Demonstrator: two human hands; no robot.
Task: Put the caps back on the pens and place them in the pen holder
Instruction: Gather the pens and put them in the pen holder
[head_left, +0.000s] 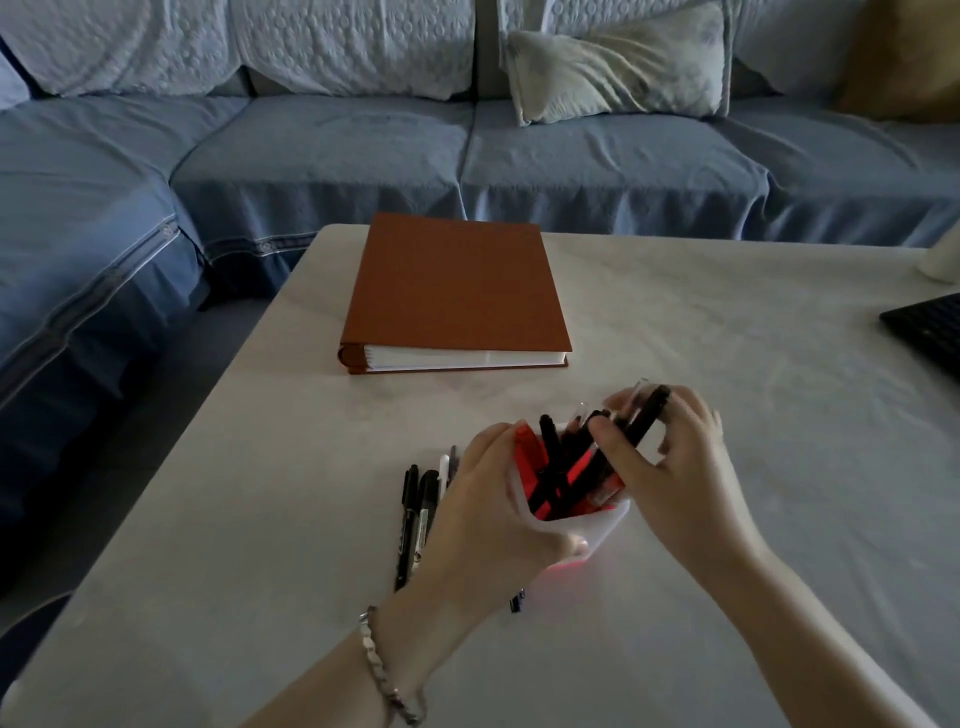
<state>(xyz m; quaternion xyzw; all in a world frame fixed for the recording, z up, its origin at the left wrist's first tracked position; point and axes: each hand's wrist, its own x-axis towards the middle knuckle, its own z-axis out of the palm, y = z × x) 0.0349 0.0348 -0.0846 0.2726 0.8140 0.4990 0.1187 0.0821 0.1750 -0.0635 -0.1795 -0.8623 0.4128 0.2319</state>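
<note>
A white pen holder with a red inside stands on the table, tilted toward me. My left hand grips its left side. Several black pens stick out of the holder, and my right hand holds a bunch of them near their tops. To the left of my left hand lie several loose black pens side by side on the table, partly hidden by the hand. A small dark piece, maybe a cap, lies just in front of the holder.
A brown binder lies flat at the far middle of the pale table. A black keyboard reaches in from the right edge. A blue sofa runs behind and to the left of the table.
</note>
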